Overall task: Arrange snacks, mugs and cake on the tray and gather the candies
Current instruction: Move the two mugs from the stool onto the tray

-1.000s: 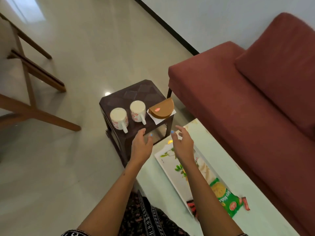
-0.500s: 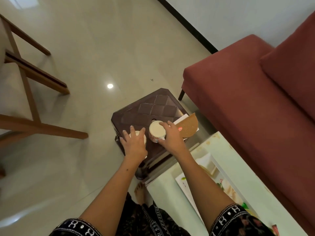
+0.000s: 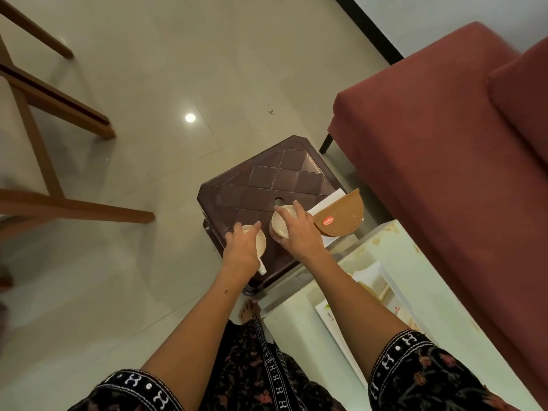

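Observation:
Two cream mugs stand on a dark brown stool (image 3: 267,176). My left hand (image 3: 241,250) grips the left mug (image 3: 261,241) from above; its handle pokes out below my wrist. My right hand (image 3: 299,232) grips the right mug (image 3: 280,222) around its rim. A half-round brown cake (image 3: 341,216) with a red label lies on a white napkin at the stool's right edge, just right of my right hand. The white tray (image 3: 385,280) lies on the pale table (image 3: 415,262) at lower right, partly hidden by my right arm.
A dark red sofa (image 3: 444,143) fills the right side, close to stool and table. Wooden chair legs (image 3: 59,203) stand at the left on the glossy tiled floor. My foot shows below the stool.
Both hands reached forward from above the tray to the stool and closed on the two mugs. The view tilted down and closer to the stool.

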Demonstrator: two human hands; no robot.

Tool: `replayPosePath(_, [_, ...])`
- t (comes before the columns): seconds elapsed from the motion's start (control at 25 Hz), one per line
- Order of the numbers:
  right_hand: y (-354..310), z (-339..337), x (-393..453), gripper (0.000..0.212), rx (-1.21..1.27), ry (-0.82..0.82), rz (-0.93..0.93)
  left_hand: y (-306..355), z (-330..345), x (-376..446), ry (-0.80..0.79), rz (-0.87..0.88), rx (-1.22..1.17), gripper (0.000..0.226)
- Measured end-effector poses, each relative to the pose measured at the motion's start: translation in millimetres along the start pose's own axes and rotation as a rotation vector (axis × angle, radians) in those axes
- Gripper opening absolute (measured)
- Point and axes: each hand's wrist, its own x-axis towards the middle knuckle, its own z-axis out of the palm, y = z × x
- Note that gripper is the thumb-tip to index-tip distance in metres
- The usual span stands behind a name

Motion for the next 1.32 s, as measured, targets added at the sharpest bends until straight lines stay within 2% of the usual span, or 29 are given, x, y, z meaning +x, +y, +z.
replayPosePath(0.36, [1, -1, 10, 0.075, -0.006, 0.016, 0.028, -1, 2, 5, 0.018, 0.016, 0.042, 0.087])
replayPosePath(0.64, [17, -22, -42, 0.077, 0.059, 0.085, 0.009, 28, 12, -33, 0.055, 0.032, 0.062, 0.082])
replayPosePath(0.92, [97, -29, -156, 0.079, 0.025, 0.119, 0.090, 87, 75, -115, 0.057, 0.128, 0.056, 0.078])
replayPosePath(1.08, [160, -21, -222, 0.080, -0.005, 0.091, 0.097, 122, 133, -157, 0.003, 0.216, 0.156, 0.072])
replayPosePath(1.32, [243, 7, -283, 0.083, -0.011, 0.023, 0.176, 170, 212, -198, -0.104, 0.213, 0.089, 0.086])
